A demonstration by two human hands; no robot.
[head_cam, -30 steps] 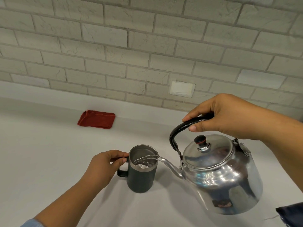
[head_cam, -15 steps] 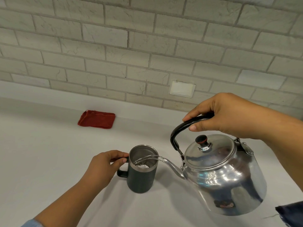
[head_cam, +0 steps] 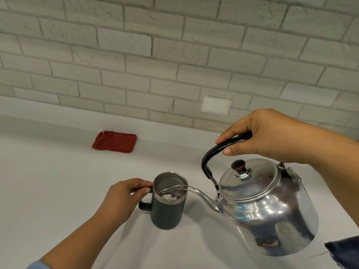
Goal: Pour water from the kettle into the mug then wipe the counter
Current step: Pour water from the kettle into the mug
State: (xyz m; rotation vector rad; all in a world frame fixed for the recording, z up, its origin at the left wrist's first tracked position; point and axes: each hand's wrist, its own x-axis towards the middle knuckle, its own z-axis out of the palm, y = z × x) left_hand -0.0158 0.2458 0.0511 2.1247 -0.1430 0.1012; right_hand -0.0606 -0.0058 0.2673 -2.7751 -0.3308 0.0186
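A shiny steel kettle [head_cam: 272, 208] hangs tilted to the left above the white counter [head_cam: 48, 191]. My right hand [head_cam: 268, 134] is closed around its black handle. A thin stream of water runs from the spout into a dark mug [head_cam: 168, 210] with a steel rim, which stands upright on the counter. My left hand [head_cam: 121, 199] grips the mug's handle on its left side. A folded red cloth [head_cam: 114, 141] lies flat near the back of the counter, to the left.
A pale brick wall [head_cam: 174, 55] rises behind the counter, with a white cover plate [head_cam: 216, 105] set low in it. A dark piece of fabric [head_cam: 343, 251] shows at the bottom right edge.
The kettle has shifted slightly to the right and tipped a little more while water keeps running into the mug. Both hands hold as before.
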